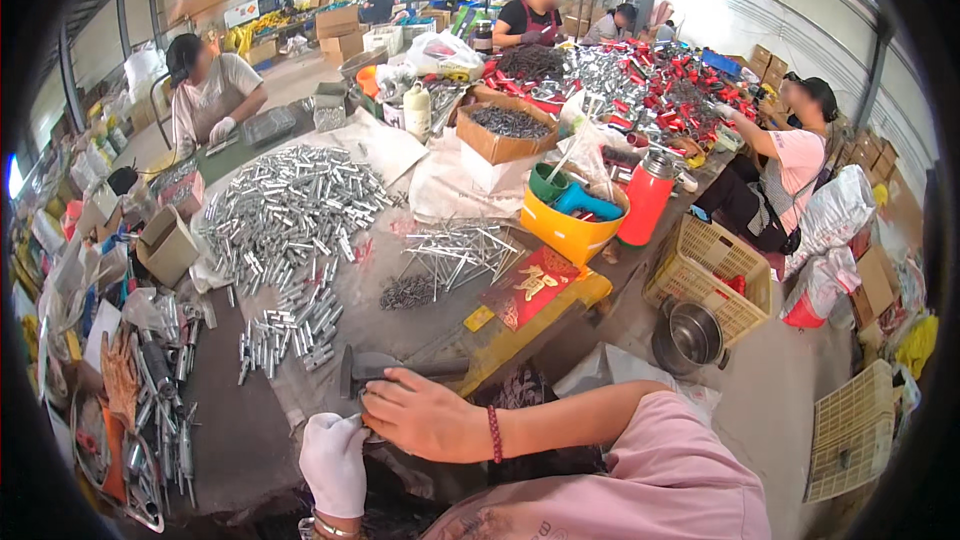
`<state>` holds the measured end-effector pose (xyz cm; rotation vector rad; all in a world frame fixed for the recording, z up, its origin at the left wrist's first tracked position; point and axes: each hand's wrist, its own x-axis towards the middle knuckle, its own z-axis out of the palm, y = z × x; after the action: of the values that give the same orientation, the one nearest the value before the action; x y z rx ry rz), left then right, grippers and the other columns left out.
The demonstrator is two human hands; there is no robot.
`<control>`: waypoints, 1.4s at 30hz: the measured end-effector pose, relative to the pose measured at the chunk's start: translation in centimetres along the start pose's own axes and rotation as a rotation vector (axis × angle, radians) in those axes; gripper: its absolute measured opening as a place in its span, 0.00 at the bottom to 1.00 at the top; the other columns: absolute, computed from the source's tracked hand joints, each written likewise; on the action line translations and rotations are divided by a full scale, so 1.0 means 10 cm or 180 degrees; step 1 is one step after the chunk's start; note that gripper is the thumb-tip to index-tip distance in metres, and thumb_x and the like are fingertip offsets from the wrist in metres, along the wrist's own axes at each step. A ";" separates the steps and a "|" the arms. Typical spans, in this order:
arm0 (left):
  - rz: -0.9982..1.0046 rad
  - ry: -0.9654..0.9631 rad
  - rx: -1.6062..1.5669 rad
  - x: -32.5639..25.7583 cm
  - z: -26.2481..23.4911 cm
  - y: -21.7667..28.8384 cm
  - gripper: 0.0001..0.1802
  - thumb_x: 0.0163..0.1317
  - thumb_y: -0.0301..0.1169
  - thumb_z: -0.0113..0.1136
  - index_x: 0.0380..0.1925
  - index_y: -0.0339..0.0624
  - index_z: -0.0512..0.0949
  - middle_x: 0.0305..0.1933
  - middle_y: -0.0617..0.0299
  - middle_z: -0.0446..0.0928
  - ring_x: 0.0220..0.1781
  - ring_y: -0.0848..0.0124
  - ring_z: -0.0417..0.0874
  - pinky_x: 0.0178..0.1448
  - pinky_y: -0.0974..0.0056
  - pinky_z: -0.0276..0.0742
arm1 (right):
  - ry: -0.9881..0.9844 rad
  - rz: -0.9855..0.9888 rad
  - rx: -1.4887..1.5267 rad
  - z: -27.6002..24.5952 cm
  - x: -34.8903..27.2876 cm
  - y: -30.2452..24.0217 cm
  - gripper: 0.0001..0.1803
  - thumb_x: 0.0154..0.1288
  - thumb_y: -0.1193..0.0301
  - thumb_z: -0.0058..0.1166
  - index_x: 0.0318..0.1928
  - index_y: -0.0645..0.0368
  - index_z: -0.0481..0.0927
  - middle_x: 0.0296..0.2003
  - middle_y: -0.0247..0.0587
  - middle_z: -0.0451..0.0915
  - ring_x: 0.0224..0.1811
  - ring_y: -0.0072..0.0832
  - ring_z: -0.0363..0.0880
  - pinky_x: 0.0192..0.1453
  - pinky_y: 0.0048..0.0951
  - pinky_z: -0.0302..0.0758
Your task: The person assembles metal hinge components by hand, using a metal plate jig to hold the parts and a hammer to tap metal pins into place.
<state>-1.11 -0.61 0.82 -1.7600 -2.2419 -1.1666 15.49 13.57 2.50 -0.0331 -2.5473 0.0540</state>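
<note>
Working at one hammer [400,366]: one gloved left hand [335,462], one bare right hand [425,418].

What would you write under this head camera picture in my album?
A gloved left hand and bare right hand meet beside a hammer, near heaped metal tubes.

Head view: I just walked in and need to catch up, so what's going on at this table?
A person at a cluttered workbench has both hands together at its near edge. The left hand, in a white glove, and the bare right hand pinch a small part between them, too hidden to identify. A hammer lies just beyond the hands. Further up the table sit a heap of metal tubes and a bundle of long pins. Other people work at nearby tables.
</note>
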 end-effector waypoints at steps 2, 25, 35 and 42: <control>0.0054 -0.0013 0.0008 -0.01 -0.04 0.02 0.10 0.58 0.25 0.75 0.41 0.43 0.89 0.41 0.56 0.81 0.46 0.54 0.84 0.51 0.54 0.81 | 0.0087 -0.0249 -0.0592 0.02 -0.06 -0.08 0.17 0.68 0.65 0.58 0.52 0.61 0.86 0.50 0.41 0.80 0.65 0.41 0.79 0.80 0.51 0.68; 0.0103 0.0080 -0.0305 0.01 -0.01 -0.03 0.11 0.59 0.23 0.75 0.43 0.40 0.90 0.40 0.55 0.82 0.48 0.55 0.86 0.53 0.56 0.82 | 0.0384 0.0660 0.0582 -0.40 -0.24 0.16 0.35 0.59 0.85 0.61 0.67 0.46 0.88 0.40 0.39 0.77 0.36 0.38 0.85 0.39 0.37 0.83; 0.0077 0.0067 -0.0431 -0.02 0.00 -0.11 0.11 0.59 0.24 0.76 0.43 0.41 0.89 0.40 0.57 0.82 0.45 0.56 0.85 0.51 0.56 0.81 | -0.0203 0.1057 0.0799 -0.35 -0.14 0.34 0.33 0.60 0.83 0.62 0.66 0.49 0.88 0.44 0.42 0.81 0.45 0.43 0.85 0.50 0.42 0.84; -0.0002 0.0015 -0.0550 -0.02 -0.03 -0.08 0.11 0.61 0.23 0.76 0.45 0.39 0.91 0.40 0.58 0.82 0.47 0.57 0.84 0.54 0.57 0.80 | -0.0527 0.0829 0.0323 -0.32 -0.18 0.09 0.15 0.56 0.77 0.70 0.45 0.54 0.83 0.45 0.41 0.82 0.49 0.45 0.85 0.51 0.47 0.81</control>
<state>-1.84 -1.00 0.58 -1.8123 -2.1985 -1.4016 18.80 14.55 4.04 -0.3333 -2.6858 0.2985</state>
